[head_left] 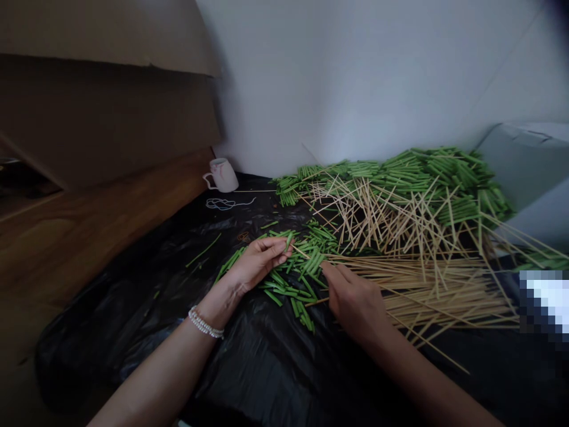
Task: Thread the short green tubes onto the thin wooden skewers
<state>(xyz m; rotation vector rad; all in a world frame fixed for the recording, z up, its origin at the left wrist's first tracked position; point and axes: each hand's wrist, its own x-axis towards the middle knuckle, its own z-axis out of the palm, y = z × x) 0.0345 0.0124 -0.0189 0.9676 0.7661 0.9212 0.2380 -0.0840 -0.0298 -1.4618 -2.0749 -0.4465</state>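
Observation:
My left hand (262,256), with a beaded bracelet (205,323) on its wrist, pinches a short cut green stalk (289,240) between thumb and fingers. My right hand (355,296) is closed on a thin wooden skewer (300,252). The skewer's front end reaches the stalk in my left hand; whether it has pierced it I cannot tell. Several green pieces (313,262) sit side by side on the skewer just ahead of my right fingers. Beneath both hands lies a loose heap of cut green stalks (280,287).
Bare skewers (448,293) lie in a pile at the right. Behind them, filled skewers of green stalks (427,172) are stacked against the wall. A mug (223,175) and white string (222,204) are at the back left. Black plastic sheeting (262,367) covers the surface; a cardboard box (106,118) stands left.

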